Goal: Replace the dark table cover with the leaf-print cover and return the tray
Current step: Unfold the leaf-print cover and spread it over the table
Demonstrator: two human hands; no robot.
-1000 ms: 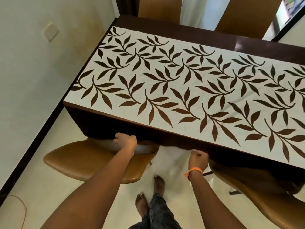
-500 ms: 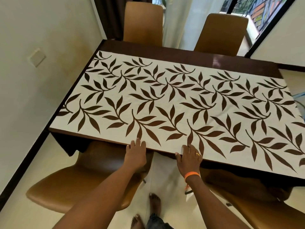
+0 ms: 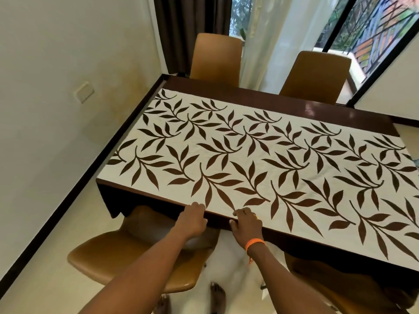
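At the near edge of the surface (image 3: pixel 283 104), I have both hands on the leaf-print cover (image 3: pixel 260 159), which lies spread flat across the top with a dark strip of bare wood showing along the far side. My left hand (image 3: pixel 192 219) sits at the cover's hem with fingers curled over the edge; whether it pinches the cloth or only presses it I cannot tell. My right hand (image 3: pixel 247 224), wearing an orange wristband (image 3: pixel 254 243), does the same just beside it, and its hold is equally unclear.

The step in hand looks like squaring the hem to the edge. To do it well I would tug evenly with both hands, keep the pull low and parallel to the top, and watch that the far margin stays straight rather than skewing.

No tray is in view, nor the dark cover, so that part seems yet to do. Nothing here holds anything; tan chairs (image 3: pixel 140 252) stand tucked around.
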